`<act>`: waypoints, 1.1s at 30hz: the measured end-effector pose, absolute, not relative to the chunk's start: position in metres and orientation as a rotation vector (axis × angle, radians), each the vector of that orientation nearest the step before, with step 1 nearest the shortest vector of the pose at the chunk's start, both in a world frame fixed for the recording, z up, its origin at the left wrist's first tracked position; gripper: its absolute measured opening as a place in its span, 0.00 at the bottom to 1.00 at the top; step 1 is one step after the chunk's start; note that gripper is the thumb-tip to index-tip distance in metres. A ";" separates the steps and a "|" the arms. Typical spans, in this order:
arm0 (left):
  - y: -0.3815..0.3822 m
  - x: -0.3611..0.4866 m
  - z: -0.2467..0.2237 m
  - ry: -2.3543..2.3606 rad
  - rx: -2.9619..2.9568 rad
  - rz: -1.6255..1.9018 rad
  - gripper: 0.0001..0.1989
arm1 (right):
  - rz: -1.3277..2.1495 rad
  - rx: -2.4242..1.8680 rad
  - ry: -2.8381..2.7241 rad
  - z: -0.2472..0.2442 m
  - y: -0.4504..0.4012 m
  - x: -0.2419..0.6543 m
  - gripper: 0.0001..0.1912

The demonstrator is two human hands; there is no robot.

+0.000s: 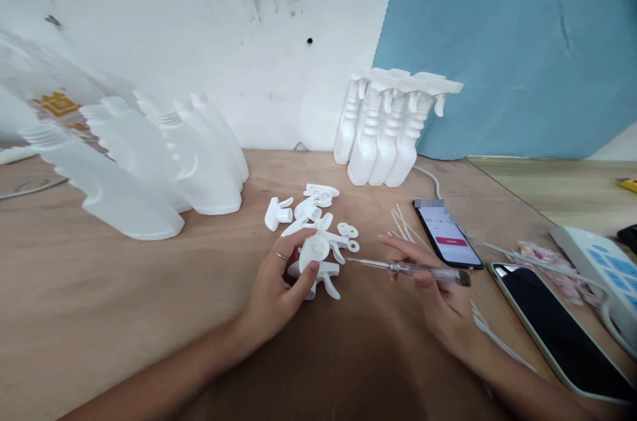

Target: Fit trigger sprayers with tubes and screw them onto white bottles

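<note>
My left hand (283,281) is closed on a white spray trigger head (314,250), its round opening facing up between thumb and fingers. In my right hand (438,295) is a screwdriver with a clear handle (423,271); its thin shaft points left, and the tip is near the spray head, contact unclear. More white trigger heads lie in a heap around and beyond my left hand, one of them (279,212) a little apart at the left. Beside the heap are small white ring washers (348,230).
Several open white bottles (134,188) stand at the left. Bottles with spray tops (383,135) stand by the wall. On the right are a lit phone (450,235), a dark phone (557,328), thin white tubes (405,225), a small plastic bag (557,268) and a white device with blue keys (602,268).
</note>
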State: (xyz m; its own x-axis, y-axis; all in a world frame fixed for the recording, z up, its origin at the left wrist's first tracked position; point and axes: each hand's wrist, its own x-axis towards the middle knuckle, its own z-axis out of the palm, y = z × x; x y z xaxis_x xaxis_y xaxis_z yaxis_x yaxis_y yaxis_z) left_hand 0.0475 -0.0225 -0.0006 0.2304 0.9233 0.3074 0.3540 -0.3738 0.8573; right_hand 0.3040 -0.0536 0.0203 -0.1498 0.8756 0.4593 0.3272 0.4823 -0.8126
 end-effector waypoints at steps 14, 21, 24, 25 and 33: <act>-0.022 0.047 -0.003 1.169 1.970 1.064 0.17 | 0.314 -0.849 -2.074 0.025 -0.054 0.297 0.23; -0.022 0.046 -0.002 1.122 2.100 1.074 0.18 | 0.244 -0.686 -2.241 0.023 -0.053 0.300 0.25; -0.024 0.046 -0.002 1.063 2.171 1.077 0.21 | 0.356 -0.753 -2.186 0.018 -0.056 0.302 0.23; -0.024 0.046 -0.003 1.043 2.200 1.076 0.22 | 0.425 -0.787 -2.135 0.016 -0.057 0.302 0.22; -0.026 0.046 -0.005 0.969 2.345 1.021 0.27 | 0.749 -0.805 -1.896 0.011 -0.066 0.304 0.18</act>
